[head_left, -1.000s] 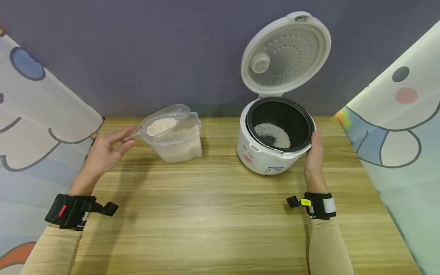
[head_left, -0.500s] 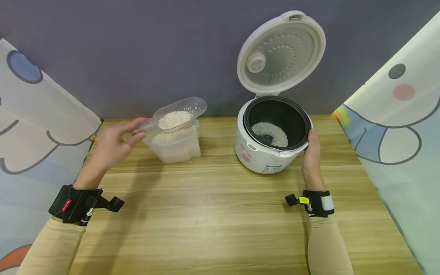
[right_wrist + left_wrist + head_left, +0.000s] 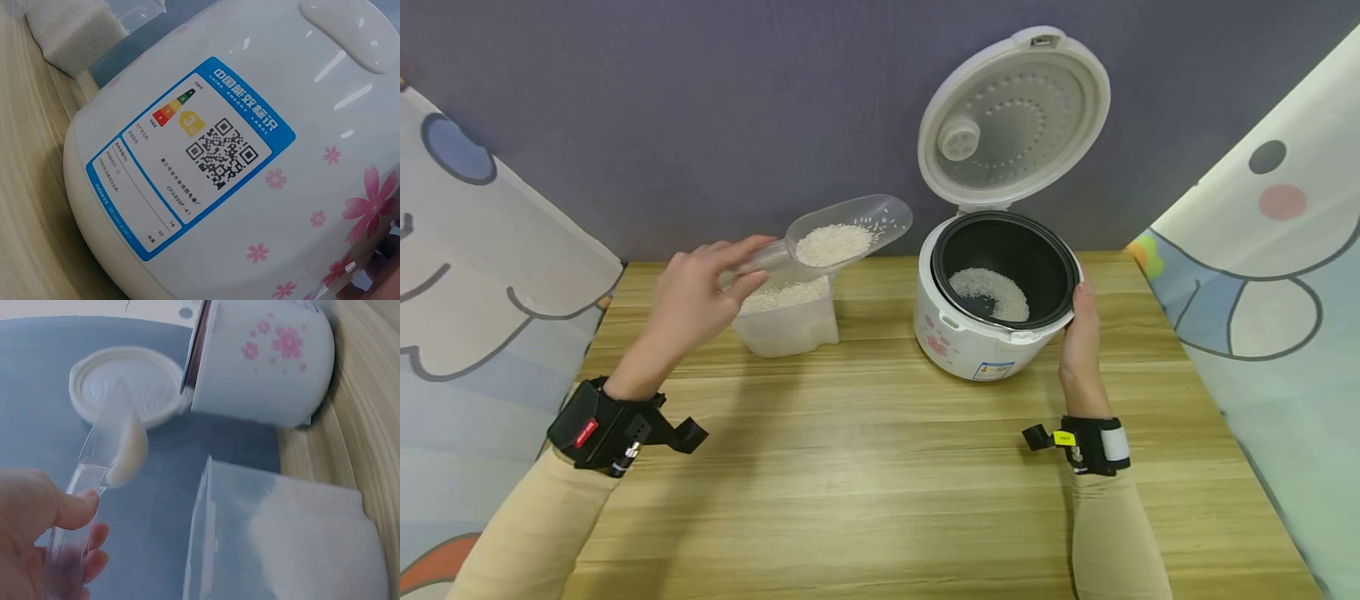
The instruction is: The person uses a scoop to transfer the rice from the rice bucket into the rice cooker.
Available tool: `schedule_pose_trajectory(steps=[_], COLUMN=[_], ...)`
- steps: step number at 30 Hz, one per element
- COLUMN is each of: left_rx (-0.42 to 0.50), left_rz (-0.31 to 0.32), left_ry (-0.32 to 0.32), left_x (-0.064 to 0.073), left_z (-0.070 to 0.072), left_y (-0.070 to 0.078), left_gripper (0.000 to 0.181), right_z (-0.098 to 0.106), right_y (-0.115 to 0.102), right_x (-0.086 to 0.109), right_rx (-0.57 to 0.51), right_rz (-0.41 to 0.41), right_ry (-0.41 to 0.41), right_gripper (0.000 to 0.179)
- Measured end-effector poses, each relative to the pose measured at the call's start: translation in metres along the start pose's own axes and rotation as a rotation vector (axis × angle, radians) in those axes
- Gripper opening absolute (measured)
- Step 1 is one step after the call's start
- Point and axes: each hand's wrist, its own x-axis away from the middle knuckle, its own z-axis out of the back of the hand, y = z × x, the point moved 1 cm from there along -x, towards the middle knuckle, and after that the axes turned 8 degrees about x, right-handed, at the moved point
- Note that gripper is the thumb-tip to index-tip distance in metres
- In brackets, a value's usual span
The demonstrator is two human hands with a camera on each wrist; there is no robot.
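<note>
My left hand [image 3: 696,296] pinches the handle of a clear plastic scoop [image 3: 891,213] between thumb and fingers. White rice [image 3: 833,244] fills the scoop's bowl, which hangs over the right side of a translucent container [image 3: 786,331] of rice and points toward the cooker. In the left wrist view, the thumb lies along the scoop's handle [image 3: 87,478]. A white rice cooker [image 3: 951,343] with pink flowers stands on the right, lid [image 3: 1060,108] raised. Some rice lies in its black inner pot [image 3: 1045,258]. Against the cooker's right side rests my right hand [image 3: 1081,354], its fingers partly hidden.
The wooden table [image 3: 850,467] runs back to a grey-blue wall [image 3: 737,108]. Sheets with cartoon prints [image 3: 1247,242] flank it at left and right. The raised lid leans back near the wall, and an energy label [image 3: 194,156] is on the cooker's front.
The scoop has risen out from over the container and moved right with my left hand, carrying its rice. My right hand stays at the cooker's side.
</note>
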Motion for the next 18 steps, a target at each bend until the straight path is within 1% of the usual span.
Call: schedule_pose_trajectory(steps=[5, 7, 11, 13, 18], left_rx=[0.001, -0.003, -0.021, -0.029, -0.072], left_rz=[-0.055, -0.057, -0.034, -0.044, -0.1], left_ry=[0.006, -0.004, -0.034, -0.039, -0.007], left_x=[-0.013, -0.019, -0.03, -0.035, -0.044], left_z=[-0.01, -0.014, -0.023, -0.028, -0.039], left_y=[0.016, 0.022, 0.034, 0.039, 0.051], left_gripper=[0.04, 0.04, 0.042, 0.042, 0.042], right_z=[0.0, 0.0, 0.001, 0.001, 0.001], right_y=[-0.001, -0.001, 0.0, 0.0, -0.002], right_x=[0.0, 0.0, 0.001, 0.001, 0.002], right_rx=[0.03, 0.035, 0.055, 0.063, 0.065], right_rz=[-0.006, -0.002, 0.001, -0.001, -0.015], right_ry=[0.0, -0.001, -0.001, 0.001, -0.001], right_gripper=[0.054, 0.053, 0.053, 0.053, 0.054])
